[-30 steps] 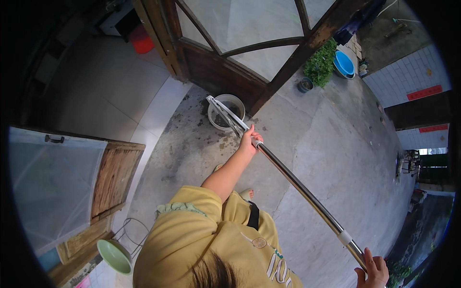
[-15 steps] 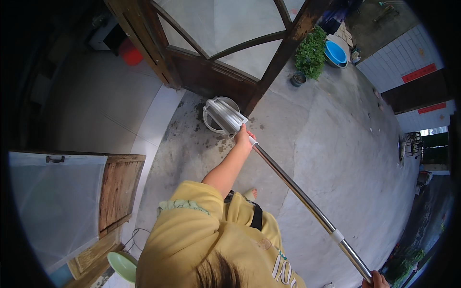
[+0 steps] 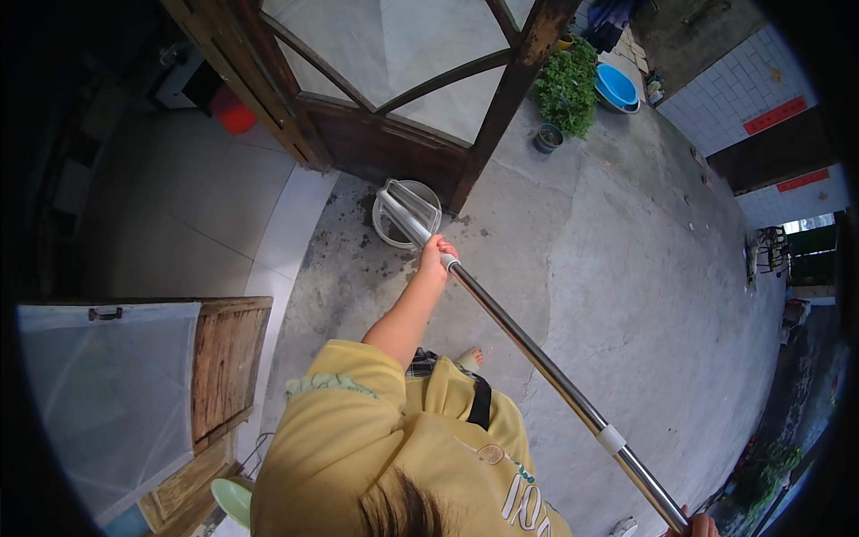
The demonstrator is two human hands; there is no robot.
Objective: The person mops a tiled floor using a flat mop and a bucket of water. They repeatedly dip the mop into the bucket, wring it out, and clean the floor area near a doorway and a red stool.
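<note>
A long mop with a steel pole slants from the upper middle to the lower right. Its pale head frame dips into a round whitish bucket standing by the door. My left hand is closed around the mop just above the head, beside a white collar on the pole. At the lower right edge, my right hand is wrapped around the far end of the pole, partly cut off. What the bucket holds is mostly hidden by the mop head.
A wooden door with glass panes stands right behind the bucket. Wet spots mark the concrete floor. Further off are a potted plant and blue basin. A screened wooden door and a green basin are on the left.
The mop head has turned and now looks narrower, with more of the bucket's inside showing. My left hand has shifted slightly left with the pole. Both hands keep their grip.
</note>
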